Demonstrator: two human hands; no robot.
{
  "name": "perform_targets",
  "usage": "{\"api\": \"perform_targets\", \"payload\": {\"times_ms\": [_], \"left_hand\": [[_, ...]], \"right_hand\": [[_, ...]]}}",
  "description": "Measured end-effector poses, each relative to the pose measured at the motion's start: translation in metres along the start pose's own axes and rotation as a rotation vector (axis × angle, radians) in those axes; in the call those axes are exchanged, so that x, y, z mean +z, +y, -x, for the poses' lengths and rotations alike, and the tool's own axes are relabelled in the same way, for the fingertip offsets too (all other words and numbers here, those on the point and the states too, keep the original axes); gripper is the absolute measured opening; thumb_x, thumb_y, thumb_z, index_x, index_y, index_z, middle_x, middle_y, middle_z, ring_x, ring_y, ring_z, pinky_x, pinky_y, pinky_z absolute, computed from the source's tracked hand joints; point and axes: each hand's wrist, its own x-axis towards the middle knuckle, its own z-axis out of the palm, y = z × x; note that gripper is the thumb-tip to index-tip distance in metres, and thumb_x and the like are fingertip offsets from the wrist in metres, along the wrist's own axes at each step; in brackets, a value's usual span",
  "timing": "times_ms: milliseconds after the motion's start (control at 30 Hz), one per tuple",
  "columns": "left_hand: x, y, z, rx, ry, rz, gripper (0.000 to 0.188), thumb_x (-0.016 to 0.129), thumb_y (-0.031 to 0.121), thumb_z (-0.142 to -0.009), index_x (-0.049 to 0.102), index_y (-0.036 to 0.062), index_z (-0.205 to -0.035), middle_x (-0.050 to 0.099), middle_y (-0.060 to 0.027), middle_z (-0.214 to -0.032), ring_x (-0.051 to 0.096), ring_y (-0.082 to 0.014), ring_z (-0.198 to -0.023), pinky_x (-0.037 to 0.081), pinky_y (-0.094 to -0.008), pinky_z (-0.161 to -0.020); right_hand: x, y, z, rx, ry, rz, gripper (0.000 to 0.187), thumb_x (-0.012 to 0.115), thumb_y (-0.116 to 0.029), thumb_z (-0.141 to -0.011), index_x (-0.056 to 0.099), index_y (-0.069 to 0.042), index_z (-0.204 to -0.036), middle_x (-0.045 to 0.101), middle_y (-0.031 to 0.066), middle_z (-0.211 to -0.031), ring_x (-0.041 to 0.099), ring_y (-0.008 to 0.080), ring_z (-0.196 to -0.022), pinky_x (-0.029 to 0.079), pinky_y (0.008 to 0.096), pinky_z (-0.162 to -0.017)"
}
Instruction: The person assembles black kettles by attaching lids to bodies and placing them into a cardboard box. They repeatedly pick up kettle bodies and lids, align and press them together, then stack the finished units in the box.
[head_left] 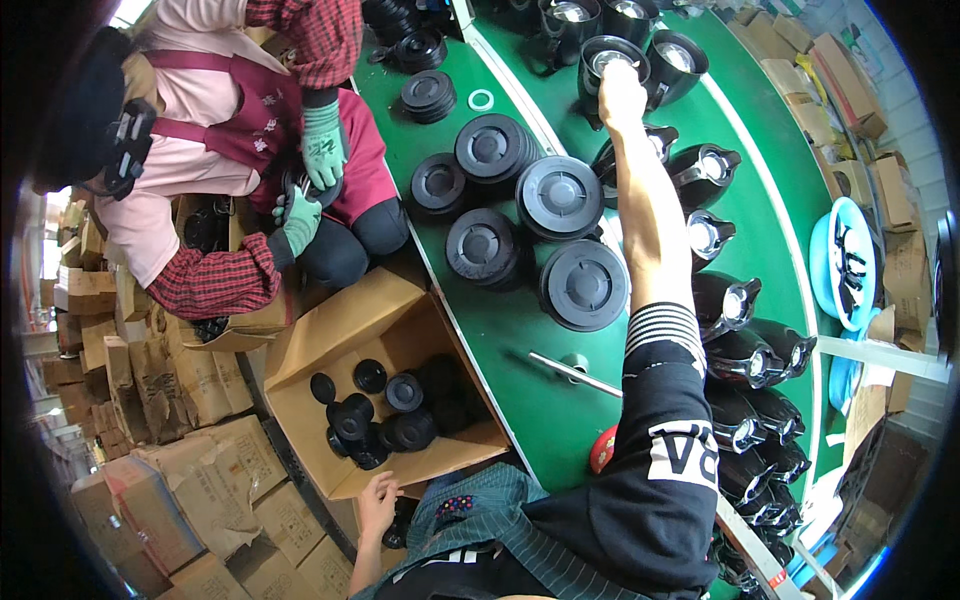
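Observation:
My right hand reaches far over the green table to the mouth of a black pot with a shiny inside. Its fingers look closed at the opening; what they hold, if anything, is hidden. Other black pots stand close beside it. My left hand hangs low by the near edge of a cardboard box, fingers apart, with nothing in it. Round black parts lie in that box. Stacks of round black lids stand on the table left of my right forearm.
A metal rod tool lies on the green table. Black kettles line its right side, with a blue basin beyond. At left, a seated co-worker in green gloves handles a dark part. Cartons cover the lower left.

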Motion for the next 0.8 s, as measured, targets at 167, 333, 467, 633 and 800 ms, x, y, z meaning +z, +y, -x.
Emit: {"api": "perform_targets", "payload": {"times_ms": [167, 333, 467, 633, 800], "left_hand": [[0.003, 0.036, -0.013, 0.136, -0.043, 0.063, 0.032, 0.061, 0.012, -0.108, 0.062, -0.0038, -0.135, 0.076, -0.0162, -0.112, 0.077, -0.0212, -0.095, 0.06, -0.0323, -0.084], [-0.006, 0.088, -0.039, 0.329, -0.163, -0.004, 0.032, 0.062, 0.014, -0.108, 0.063, -0.0027, -0.135, 0.077, -0.016, -0.115, 0.078, -0.0201, -0.095, 0.061, -0.0322, -0.085], [-0.003, 0.128, -0.046, 0.557, -0.266, 0.007, 0.03, 0.063, 0.012, -0.107, 0.065, 0.0002, -0.135, 0.079, -0.015, -0.112, 0.079, -0.0197, -0.096, 0.061, -0.0327, -0.086], [-0.02, 0.168, -0.052, 0.883, -0.192, 0.189, 0.037, 0.064, 0.006, -0.105, 0.06, 0.0003, -0.141, 0.075, -0.0164, -0.122, 0.075, -0.0227, -0.109, 0.06, -0.0349, -0.095], [-0.073, 0.161, -0.051, 1.343, 0.112, -0.027, 0.05, 0.068, 0.005, -0.099, 0.057, 0.0037, -0.148, 0.057, -0.0183, -0.153, 0.055, -0.0372, -0.142, 0.05, -0.0459, -0.114]], "right_hand": [[-0.058, 0.004, -0.015, -0.06, 0.072, -0.093, 0.02, 0.06, -0.014, -0.094, 0.068, -0.004, -0.109, 0.068, 0.0149, -0.094, 0.068, 0.0303, -0.079, 0.057, 0.0412, -0.066], [-0.188, -0.011, -0.053, 0.338, 0.138, -0.147, 0.037, 0.089, -0.021, -0.079, 0.073, -0.012, -0.112, 0.076, 0.012, -0.107, 0.074, 0.037, -0.096, 0.057, 0.0443, -0.085], [-0.356, -0.081, -0.053, 0.563, 0.09, -0.062, 0.043, 0.091, -0.026, -0.083, 0.075, -0.008, -0.119, 0.08, 0.0126, -0.111, 0.077, 0.0314, -0.102, 0.059, 0.0389, -0.09], [-0.537, -0.196, 0.028, 0.689, 0.15, -0.62, 0.042, 0.086, 0.002, -0.083, 0.072, 0.001, -0.123, 0.078, 0.0132, -0.113, 0.074, 0.0173, -0.097, 0.059, 0.0303, -0.079], [-0.649, -0.283, 0.129, 1.095, -0.52, -1.098, 0.025, 0.082, 0.012, -0.085, 0.066, -0.001, -0.1, 0.068, 0.0014, -0.107, 0.063, 0.0056, -0.09, 0.055, 0.0225, -0.082]]}}
